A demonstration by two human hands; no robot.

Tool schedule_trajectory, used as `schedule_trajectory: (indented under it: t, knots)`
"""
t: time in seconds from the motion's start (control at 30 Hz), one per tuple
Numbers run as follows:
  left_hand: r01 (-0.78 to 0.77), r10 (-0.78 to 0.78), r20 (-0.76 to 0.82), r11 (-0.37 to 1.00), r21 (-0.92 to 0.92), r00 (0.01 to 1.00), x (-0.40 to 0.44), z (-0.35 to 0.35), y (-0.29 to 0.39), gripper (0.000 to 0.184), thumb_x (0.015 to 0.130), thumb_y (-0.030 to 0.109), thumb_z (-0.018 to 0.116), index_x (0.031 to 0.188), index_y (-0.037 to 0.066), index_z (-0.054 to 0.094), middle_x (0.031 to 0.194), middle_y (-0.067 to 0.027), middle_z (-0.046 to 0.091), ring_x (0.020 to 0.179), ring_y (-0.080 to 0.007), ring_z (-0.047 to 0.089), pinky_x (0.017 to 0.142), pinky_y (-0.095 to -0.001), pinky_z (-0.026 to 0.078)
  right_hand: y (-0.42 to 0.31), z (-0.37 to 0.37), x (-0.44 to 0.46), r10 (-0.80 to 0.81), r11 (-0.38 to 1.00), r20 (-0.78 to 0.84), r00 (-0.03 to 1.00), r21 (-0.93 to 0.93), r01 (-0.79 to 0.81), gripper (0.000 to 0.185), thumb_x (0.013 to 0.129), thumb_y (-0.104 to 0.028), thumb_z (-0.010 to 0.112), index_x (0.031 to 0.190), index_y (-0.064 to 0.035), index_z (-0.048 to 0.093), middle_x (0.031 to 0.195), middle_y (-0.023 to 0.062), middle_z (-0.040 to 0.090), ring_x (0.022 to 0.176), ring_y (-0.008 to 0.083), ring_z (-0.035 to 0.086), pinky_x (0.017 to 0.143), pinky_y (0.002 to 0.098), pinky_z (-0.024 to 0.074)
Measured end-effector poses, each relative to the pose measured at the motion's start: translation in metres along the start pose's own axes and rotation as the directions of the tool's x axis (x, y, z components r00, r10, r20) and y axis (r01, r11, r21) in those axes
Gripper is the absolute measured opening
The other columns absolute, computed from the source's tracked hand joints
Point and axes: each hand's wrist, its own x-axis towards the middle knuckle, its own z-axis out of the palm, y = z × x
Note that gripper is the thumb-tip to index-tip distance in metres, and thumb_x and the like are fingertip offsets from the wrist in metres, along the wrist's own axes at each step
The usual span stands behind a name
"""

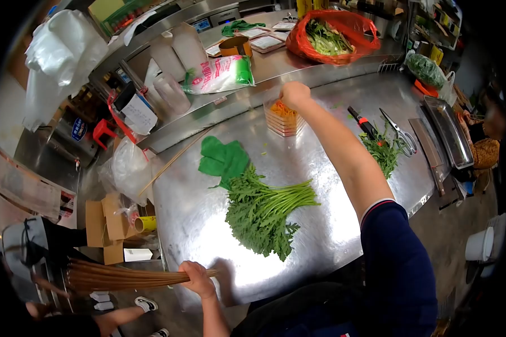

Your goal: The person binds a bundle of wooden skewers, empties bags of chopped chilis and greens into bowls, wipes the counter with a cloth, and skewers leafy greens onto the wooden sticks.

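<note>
My left hand (198, 279) is closed around one end of a bundle of long thin brown sticks (129, 277), which fans out to the left past the table edge. At the back of the table, my right hand (294, 94) is closed at the rim of a clear container (285, 128) with orange stringy pieces inside. What its fingers pinch, if anything, is hidden. Between my hands lies a bunch of leafy greens (267, 210). Behind its leaves is a crumpled green cloth (224, 160).
Scissors (400, 133), a red-and-black-handled tool (364, 122) and loose greens (381, 155) lie at right, near a long blade (427, 147) and metal tray (448, 132). One thin stick (174, 161) rests at left. A red bag (333, 36) sits on the shelf. Another person's leg (121, 320) shows lower left.
</note>
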Motion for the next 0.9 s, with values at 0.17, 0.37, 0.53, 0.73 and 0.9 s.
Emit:
schedule_trajectory:
  t: [0.17,0.37,0.53,0.73,0.9]
  knots:
    - [-0.017,0.017,-0.025,1.0,0.005,1.0,0.002,-0.006,-0.007,0.034,0.091,0.017,0.043,0.06,0.011,0.032,0.048,0.0032,0.03,0.04,-0.0046,0.026,0.036,-0.0204,0.02,0.002,-0.003,0.001,0.052,0.995,-0.066,0.996,0.087,-0.046,0.014,0.069,-0.02,0.063,0.082,-0.0179,0.068,0.093,0.0087,0.063,0.089,0.0253,0.059,0.075,0.0344,0.0472]
    - [0.009,-0.008,-0.044,1.0,0.004,0.999,0.001,-0.007,-0.004,0.031,0.088,0.011,0.044,0.058,0.009,0.035,0.049,0.0018,0.035,0.042,-0.0052,0.03,0.038,-0.0204,0.024,0.017,-0.005,-0.002,0.066,0.839,-0.006,0.998,0.542,-0.053,0.011,0.073,-0.013,0.061,0.08,-0.0049,0.065,0.07,0.0086,0.064,0.059,0.0151,0.062,0.058,0.028,0.0491]
    - [-0.007,0.01,-0.046,0.997,0.076,0.999,0.0,-0.005,0.001,0.035,0.089,0.016,0.044,0.056,0.008,0.036,0.047,0.001,0.035,0.041,-0.0065,0.032,0.038,-0.0222,0.026,0.014,-0.009,-0.011,0.054,0.68,0.1,0.994,0.725,-0.11,0.012,0.075,-0.012,0.061,0.079,-0.0008,0.064,0.063,0.0036,0.062,0.051,0.008,0.057,0.05,0.0241,0.0463]
    - [0.012,-0.011,-0.048,0.999,0.034,0.999,0.002,-0.003,0.0,0.033,0.088,0.014,0.045,0.056,0.008,0.037,0.047,0.002,0.035,0.041,-0.0057,0.032,0.038,-0.0221,0.025,0.017,-0.012,-0.008,-0.008,0.613,-0.004,1.0,0.79,0.008,0.018,0.077,-0.018,0.063,0.083,-0.0014,0.065,0.07,0.0023,0.063,0.063,0.0081,0.058,0.06,0.0237,0.0456]
    - [0.055,-0.051,-0.056,0.996,0.074,0.997,0.006,-0.006,-0.005,0.028,0.087,0.015,0.049,0.062,0.012,0.037,0.049,0.0044,0.034,0.039,-0.0038,0.03,0.035,-0.0194,0.024,-0.031,-0.048,-0.081,-0.261,0.211,-0.009,0.965,0.975,0.066,0.024,0.079,-0.018,0.061,0.099,-0.0057,0.06,0.088,0.0012,0.062,0.077,0.0064,0.056,0.068,0.0209,0.0428]
